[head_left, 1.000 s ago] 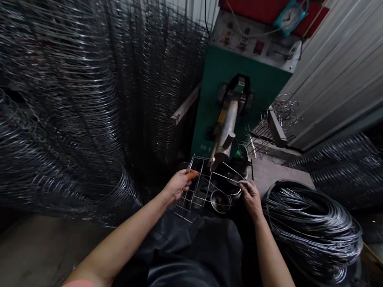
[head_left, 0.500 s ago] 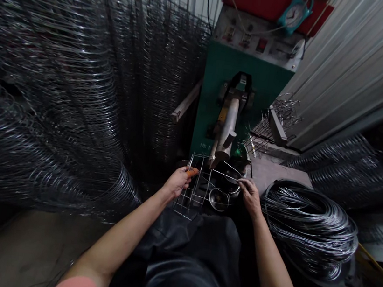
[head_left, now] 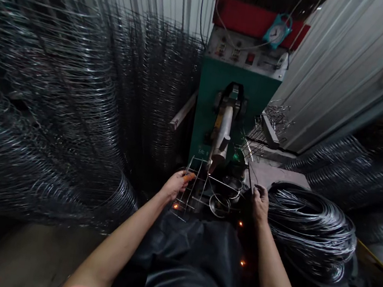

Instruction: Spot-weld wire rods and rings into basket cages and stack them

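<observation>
My left hand is closed on a small wire rack, with an orange piece at the fingertips; I cannot tell whether that is a finger cover or a handle. The rack's upper edge is at the tip of the welding machine's arm. From that tip a straight wire sticks out to the right. Apart from this wire, my right hand has its fingers bent together beside a thin dark rod or edge; what they hold is unclear. Orange sparks glow below the hands.
The green machine body stands ahead, with a blue clock above it. Tall stacks of wire frames crowd the left. At right lies a wire coil by a flat board. A round bowl sits below the machine's arm.
My right hand has let go of the wire and moved right and slightly down. Sparks have appeared. My left hand still holds the rack near the machine tip. The view has shifted.
</observation>
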### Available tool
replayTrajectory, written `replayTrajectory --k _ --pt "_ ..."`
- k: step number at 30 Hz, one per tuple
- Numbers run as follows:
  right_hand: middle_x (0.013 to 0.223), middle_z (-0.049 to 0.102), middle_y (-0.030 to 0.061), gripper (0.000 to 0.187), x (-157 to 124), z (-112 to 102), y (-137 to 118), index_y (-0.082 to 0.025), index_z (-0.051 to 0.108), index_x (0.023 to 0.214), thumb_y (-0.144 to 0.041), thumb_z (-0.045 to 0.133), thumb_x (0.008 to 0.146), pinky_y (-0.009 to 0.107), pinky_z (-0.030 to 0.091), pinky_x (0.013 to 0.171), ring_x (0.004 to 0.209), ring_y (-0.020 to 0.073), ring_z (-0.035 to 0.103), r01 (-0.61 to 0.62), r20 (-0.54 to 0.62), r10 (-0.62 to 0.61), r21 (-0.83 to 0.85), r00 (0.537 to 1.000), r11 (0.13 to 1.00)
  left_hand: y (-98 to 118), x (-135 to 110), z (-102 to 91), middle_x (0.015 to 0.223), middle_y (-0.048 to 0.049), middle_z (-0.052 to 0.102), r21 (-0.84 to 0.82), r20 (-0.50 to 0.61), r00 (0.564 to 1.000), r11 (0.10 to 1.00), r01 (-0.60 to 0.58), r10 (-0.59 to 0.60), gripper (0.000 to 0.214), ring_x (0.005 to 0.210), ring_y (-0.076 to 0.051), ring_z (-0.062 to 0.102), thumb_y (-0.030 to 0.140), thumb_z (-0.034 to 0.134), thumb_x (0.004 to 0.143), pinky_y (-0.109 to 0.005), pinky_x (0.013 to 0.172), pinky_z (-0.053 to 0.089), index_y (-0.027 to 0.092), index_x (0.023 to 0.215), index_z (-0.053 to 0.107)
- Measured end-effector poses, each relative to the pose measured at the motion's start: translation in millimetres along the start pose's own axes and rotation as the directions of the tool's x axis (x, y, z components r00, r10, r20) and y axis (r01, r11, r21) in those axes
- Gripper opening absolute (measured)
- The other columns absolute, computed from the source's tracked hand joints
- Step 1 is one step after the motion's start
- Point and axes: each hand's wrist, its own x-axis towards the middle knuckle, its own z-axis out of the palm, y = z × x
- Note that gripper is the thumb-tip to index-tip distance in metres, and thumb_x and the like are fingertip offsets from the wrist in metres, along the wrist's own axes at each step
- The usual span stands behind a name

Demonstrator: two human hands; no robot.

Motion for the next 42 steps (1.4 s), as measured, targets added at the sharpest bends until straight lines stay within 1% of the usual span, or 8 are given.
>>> replayTrajectory --k 3,8,11,16,21,25,35,42 --pt "0.094 0.064 0.0073 0.045 -11.2 -6.5 20.2 -0.018 0.055 0.112 -0.047 0.048 0.08 0.033 0.046 0.073 0.082 0.0197 0.058 -0.04 -0.078 0.032 -0.104 0.996 0.994 -2.0 0.4 -11.1 0.058 0.006 0.044 -0.073 -0.018 1.0 0.997 -0.006 0.005 0.039 0.039 0.0 0.027 0.034 0.079 0.048 -0.013 0.034 0.014 0.014 0.073 0.057" --pt "0.074 0.066 0.0063 0.032 -51.6 -6.9 53.0 -0.019 0.063 0.086 -0.044 0.044 0.079 0.033 0.047 0.061 0.068 0.0219 0.061 -0.051 0.101 0.077 -0.245 0.992 0.968 -3.1 2.5 -18.8 0.068 0.0041 0.049 -0.184 -0.149 0.988 0.98 -0.075 0.047 0.043 0.041 0.0 0.031 0.032 0.079 0.045 -0.013 0.034 0.016 0.015 0.076 0.055" --pt "0.066 0.065 0.0042 0.027 -74.6 -11.0 58.2 -0.022 0.063 0.079 -0.04 0.043 0.078 0.033 0.046 0.054 0.059 0.0215 0.06 -0.014 0.067 0.038 -0.33 0.997 0.944 -4.7 0.8 -13.3 0.076 0.0012 0.055 -0.154 -0.173 0.982 0.982 -0.107 0.08 0.042 0.042 0.0 0.032 0.034 0.078 0.047 -0.013 0.034 0.018 0.015 0.077 0.056" --pt "0.084 0.066 0.0059 0.028 -85.5 -24.6 21.8 -0.026 0.065 0.097 -0.041 0.046 0.082 0.031 0.045 0.059 0.071 0.0212 0.06 -0.025 -0.047 0.005 -0.425 0.999 0.905 -8.5 -3.2 -3.6 0.078 0.0014 0.055 -0.155 -0.184 0.977 0.978 -0.136 0.107 0.042 0.043 0.0 0.032 0.037 0.077 0.049 -0.014 0.035 0.018 0.015 0.079 0.057" --pt "0.092 0.06 0.0082 0.024 -64.6 -8.0 -42.1 -0.025 0.066 0.093 -0.036 0.045 0.086 0.036 0.044 0.079 0.088 0.0228 0.056 0.234 0.124 -0.209 -0.248 0.97 0.94 -11.5 -5.0 5.3 0.071 0.0037 0.051 -0.177 -0.154 0.985 0.979 -0.102 0.075 0.046 0.043 -0.001 0.032 0.037 0.078 0.046 -0.014 0.034 0.018 0.015 0.08 0.056" --pt "0.085 0.057 0.0059 0.02 -40.9 14.1 -74.5 -0.029 0.069 0.089 -0.038 0.052 0.082 0.038 0.042 0.077 0.082 0.0222 0.053 0.356 0.256 -0.293 -0.248 0.921 0.901 -12.4 -6.3 11.3 0.074 0.0022 0.053 -0.163 -0.128 0.989 0.983 -0.088 0.068 0.044 0.044 -0.001 0.033 0.039 0.077 0.048 -0.014 0.035 0.018 0.015 0.079 0.056" --pt "0.1 0.058 0.0065 0.025 -15.1 19.6 -73.4 -0.028 0.067 0.082 -0.043 0.048 0.084 0.041 0.04 0.085 0.098 0.0257 0.048 0.333 0.293 -0.264 -0.221 0.919 0.917 -10.8 -4.3 9.7 0.067 0.0037 0.05 -0.154 -0.083 0.995 0.986 -0.061 0.048 0.043 0.044 -0.001 0.033 0.037 0.078 0.047 -0.014 0.035 0.018 0.015 0.077 0.057" --pt "0.082 0.065 0.0055 0.024 -19.3 -34.3 -69.1 -0.027 0.067 0.085 -0.041 0.047 0.084 0.037 0.041 0.071 0.078 0.0239 0.054 0.254 0.355 -0.105 -0.406 0.929 0.878 -9.9 -0.1 3.5 0.074 0.0027 0.052 -0.195 -0.139 0.989 0.978 -0.079 0.052 0.044 0.044 -0.001 0.033 0.035 0.079 0.045 -0.014 0.034 0.018 0.015 0.076 0.056"
